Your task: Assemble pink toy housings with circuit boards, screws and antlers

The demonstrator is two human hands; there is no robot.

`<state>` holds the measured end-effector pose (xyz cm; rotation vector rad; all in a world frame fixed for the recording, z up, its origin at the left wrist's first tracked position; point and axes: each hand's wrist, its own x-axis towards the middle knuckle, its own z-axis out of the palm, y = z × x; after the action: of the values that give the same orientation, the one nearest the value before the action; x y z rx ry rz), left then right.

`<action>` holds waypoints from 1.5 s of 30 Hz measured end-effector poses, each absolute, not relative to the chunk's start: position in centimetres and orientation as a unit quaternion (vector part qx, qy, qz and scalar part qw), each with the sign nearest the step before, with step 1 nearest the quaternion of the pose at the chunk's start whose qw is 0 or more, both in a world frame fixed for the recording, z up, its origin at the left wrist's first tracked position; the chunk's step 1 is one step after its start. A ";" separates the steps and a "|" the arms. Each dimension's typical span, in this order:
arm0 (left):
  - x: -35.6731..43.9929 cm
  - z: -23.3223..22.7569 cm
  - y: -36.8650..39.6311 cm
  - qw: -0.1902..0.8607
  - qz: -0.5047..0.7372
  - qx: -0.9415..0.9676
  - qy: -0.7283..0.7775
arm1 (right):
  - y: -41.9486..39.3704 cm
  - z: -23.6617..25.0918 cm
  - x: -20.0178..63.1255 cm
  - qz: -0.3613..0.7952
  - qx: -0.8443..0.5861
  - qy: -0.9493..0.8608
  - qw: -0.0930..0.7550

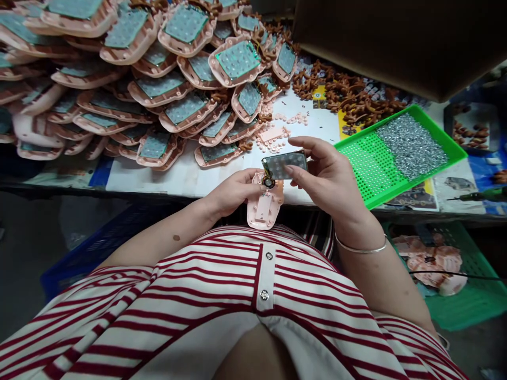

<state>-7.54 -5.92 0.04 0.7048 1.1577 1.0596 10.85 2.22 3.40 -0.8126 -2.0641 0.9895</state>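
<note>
My left hand (237, 192) is closed on a pink plastic shell (263, 208) at the table's front edge, thumb near a small round speaker-like part (268, 182) at the shell's upper end. Between the thumb and fingers of my right hand (328, 177) is a circuit board (285, 164), its grey, dotted face turned up and tilted. Thin wires run from the board's left end down toward the round part. The board is held above the shell, apart from its lower half.
Pink shells with boards (186, 113) are heaped at the left and back. A green tray (368, 184) of small screws (412, 148) stands right, near brown plastic pieces (356, 100). A cardboard box (396, 47) overhangs the back right. Below the table, a green basket (463, 311) holds pink parts.
</note>
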 end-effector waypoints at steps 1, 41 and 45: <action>-7.5 0.1 -5.9 0.650 0.470 0.310 0.510 | 2.1 3.7 10.9 0.371 -0.303 -0.806 0.347; -8.1 0.7 -5.4 0.669 0.492 0.265 0.491 | 1.1 3.4 10.7 0.073 -0.147 -0.911 0.378; -8.1 0.7 -5.3 0.664 0.503 0.262 0.488 | -0.1 2.8 10.5 -0.006 -0.089 -0.923 0.374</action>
<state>-8.09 -5.28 0.71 0.5909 1.1029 1.1359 10.46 -0.09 2.76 -0.2286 -2.3637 -0.0150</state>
